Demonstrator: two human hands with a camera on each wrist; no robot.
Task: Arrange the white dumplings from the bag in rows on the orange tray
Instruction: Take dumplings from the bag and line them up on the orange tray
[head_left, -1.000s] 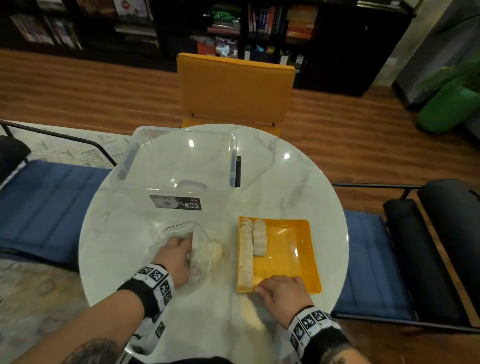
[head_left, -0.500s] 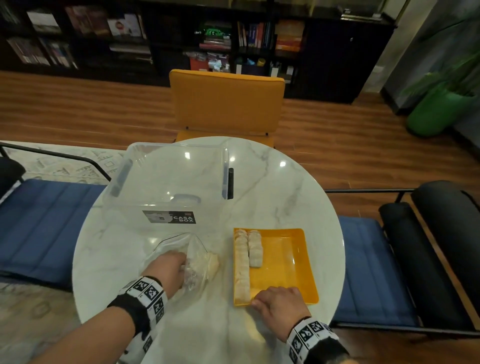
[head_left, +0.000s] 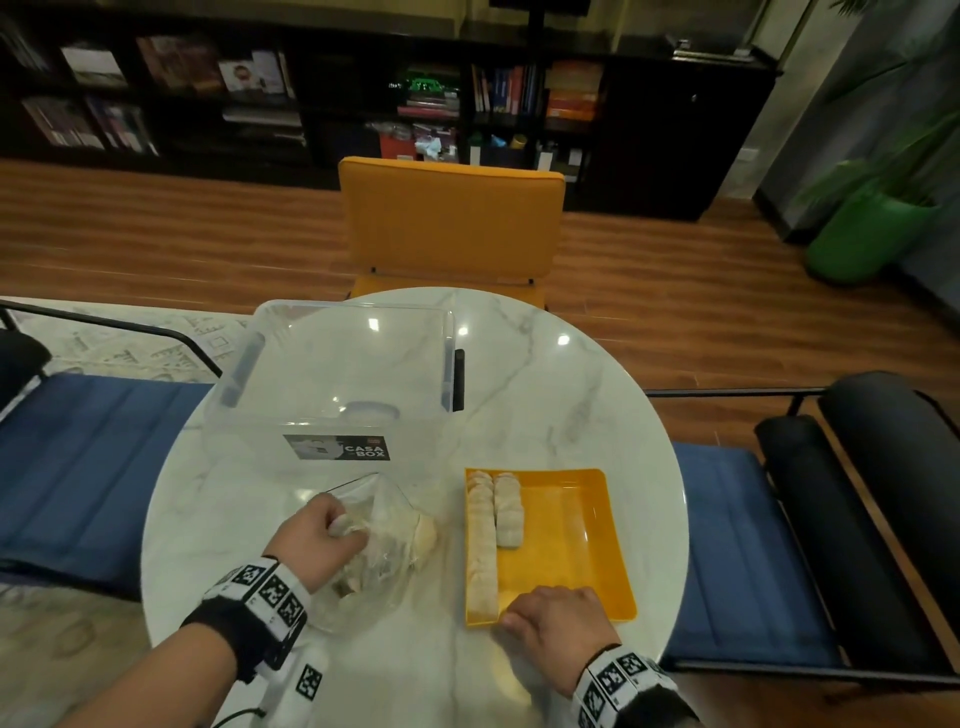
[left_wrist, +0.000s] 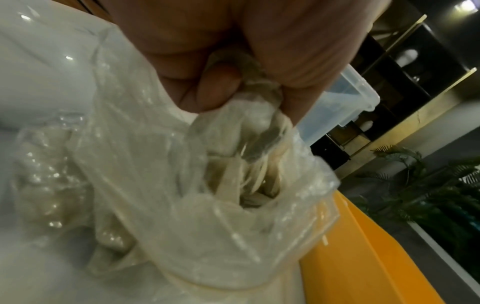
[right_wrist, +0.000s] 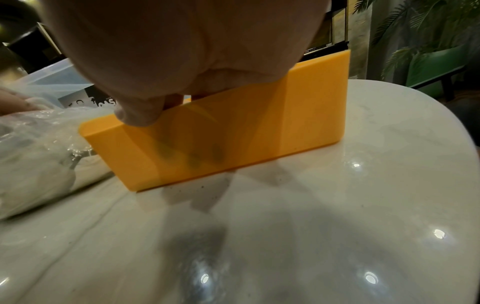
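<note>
The orange tray lies on the right of the white marble table. White dumplings stand in it in two rows by its left wall: a long row and a shorter one. My right hand grips the tray's near rim, with the thumb on the outer wall and the fingers over the edge. Left of the tray the clear plastic bag holds more dumplings. My left hand is at the bag's mouth, its fingers pinching a white dumpling wrapped in the bag's film.
A clear storage box with a "CASA BOX" label stands right behind the bag. The round table ends just beyond the tray's right side. An orange chair is at the far side, and blue benches flank the table.
My left hand has drawn back from deep in the bag toward its mouth and now pinches a dumpling. The right hand stays on the tray's near rim. My head has tilted up slightly.
</note>
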